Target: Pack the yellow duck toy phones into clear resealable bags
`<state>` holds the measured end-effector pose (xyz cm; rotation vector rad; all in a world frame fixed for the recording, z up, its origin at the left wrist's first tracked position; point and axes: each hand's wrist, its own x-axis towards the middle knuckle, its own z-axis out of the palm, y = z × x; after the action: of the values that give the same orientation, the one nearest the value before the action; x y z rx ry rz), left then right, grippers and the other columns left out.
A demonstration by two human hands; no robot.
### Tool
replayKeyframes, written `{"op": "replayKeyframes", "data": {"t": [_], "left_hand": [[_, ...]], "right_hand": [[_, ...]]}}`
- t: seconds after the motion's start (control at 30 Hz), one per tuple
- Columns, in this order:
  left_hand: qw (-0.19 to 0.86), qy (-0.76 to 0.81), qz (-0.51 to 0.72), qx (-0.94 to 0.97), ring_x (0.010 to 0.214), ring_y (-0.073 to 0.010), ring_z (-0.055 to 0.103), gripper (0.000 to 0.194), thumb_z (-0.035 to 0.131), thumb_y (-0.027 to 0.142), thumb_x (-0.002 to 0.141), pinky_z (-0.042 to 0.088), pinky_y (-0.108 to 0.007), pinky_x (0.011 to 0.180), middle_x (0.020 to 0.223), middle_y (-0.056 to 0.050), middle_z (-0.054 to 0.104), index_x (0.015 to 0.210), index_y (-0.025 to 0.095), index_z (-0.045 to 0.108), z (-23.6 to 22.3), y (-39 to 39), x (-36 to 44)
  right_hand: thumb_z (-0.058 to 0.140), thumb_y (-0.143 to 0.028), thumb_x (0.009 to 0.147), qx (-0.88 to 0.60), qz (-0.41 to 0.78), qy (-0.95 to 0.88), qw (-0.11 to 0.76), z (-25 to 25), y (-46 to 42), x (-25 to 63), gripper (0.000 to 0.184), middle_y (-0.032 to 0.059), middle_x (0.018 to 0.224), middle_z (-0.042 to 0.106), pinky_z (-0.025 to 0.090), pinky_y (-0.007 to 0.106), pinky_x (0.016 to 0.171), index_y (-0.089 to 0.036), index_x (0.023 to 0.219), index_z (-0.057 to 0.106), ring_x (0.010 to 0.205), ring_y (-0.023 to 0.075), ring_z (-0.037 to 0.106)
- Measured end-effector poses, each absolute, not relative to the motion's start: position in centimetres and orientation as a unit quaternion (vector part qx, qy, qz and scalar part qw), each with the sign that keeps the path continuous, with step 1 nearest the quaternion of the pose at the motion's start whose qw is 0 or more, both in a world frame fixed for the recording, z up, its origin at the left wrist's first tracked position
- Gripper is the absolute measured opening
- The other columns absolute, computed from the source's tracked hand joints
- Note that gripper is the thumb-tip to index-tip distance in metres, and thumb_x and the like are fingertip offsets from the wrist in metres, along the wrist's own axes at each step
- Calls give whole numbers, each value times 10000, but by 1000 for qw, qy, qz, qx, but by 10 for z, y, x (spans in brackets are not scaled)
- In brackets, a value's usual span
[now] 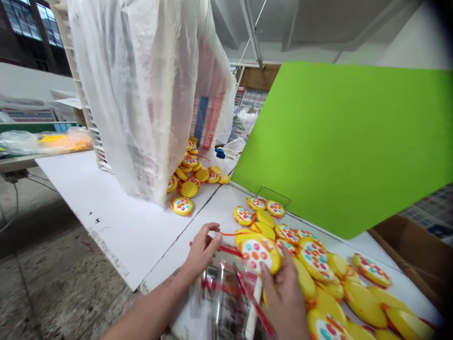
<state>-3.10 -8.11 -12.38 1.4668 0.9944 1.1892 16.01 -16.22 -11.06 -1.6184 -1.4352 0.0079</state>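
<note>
One dotted yellow disc [257, 255] is gripped, in my head view, by the right hand [286, 295] above the counter [141, 226]; the left hand [202, 246] appears to pinch its orange cord [231, 234]. I'd keep that gently taut, clear of neighbouring discs [314, 259].

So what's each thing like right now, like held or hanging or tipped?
Left grip: pinched shut on the orange cord
Right grip: closed around the held yellow toy
Orange cord: stretched nearly straight
Held yellow toy: dotted side showing
Loose yellow toys: heaped, dots showing on some, plain sides on others
Plastic sheet: draped, hanging in folds
Green board: standing tilted
</note>
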Motion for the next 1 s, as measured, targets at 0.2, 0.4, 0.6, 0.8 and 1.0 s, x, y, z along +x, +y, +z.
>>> {"op": "replayKeyframes", "data": {"t": [0.2,0.4,0.6,0.8,1.0], "left_hand": [[250,509,456,686,995,-206,582,285,450,265,884,486,-371,865,1198,-101,539,1157,207,508,-115,-53,-41],[40,665,243,705,1352,-417,219,527,597,331,806,213,-648,1033,1444,-184,352,1291,189,449,-111,-7,-68],[64,634,235,734,1215,-302,395,293,499,137,805,421,-448,912,1238,-109,558,1078,209,577,-117,-2,-90],[117,559,309,761,1073,-199,528,271,558,145,770,438,-307,954,1106,-62,630,1035,197,587,-100,-46,-68],[286,330,388,812,1305,-250,378,458,641,229,774,346,-407,1094,1380,-107,433,1216,237,521,-112,-102,-33]], "right_hand": [[477,-552,845,-693,-166,-487,506,-67,-153,191,771,286,1184,524,415,595,895,-15,1384,352,1139,415,475],[450,-346,908,-576,-16,-678,456,-88,-146,119,427,141,1267,535,457,446,969,-202,1309,459,1187,269,503],[485,-261,881,-513,218,-675,484,-120,-137,85,333,66,1115,653,548,301,832,-248,1200,578,981,182,639],[571,-452,838,-476,481,-471,565,-145,-126,95,485,124,1202,638,564,380,797,-208,1256,535,980,233,662],[505,-533,846,-492,517,-339,613,-144,-124,102,557,91,1210,638,581,333,697,-239,1318,472,1069,247,632]]}}
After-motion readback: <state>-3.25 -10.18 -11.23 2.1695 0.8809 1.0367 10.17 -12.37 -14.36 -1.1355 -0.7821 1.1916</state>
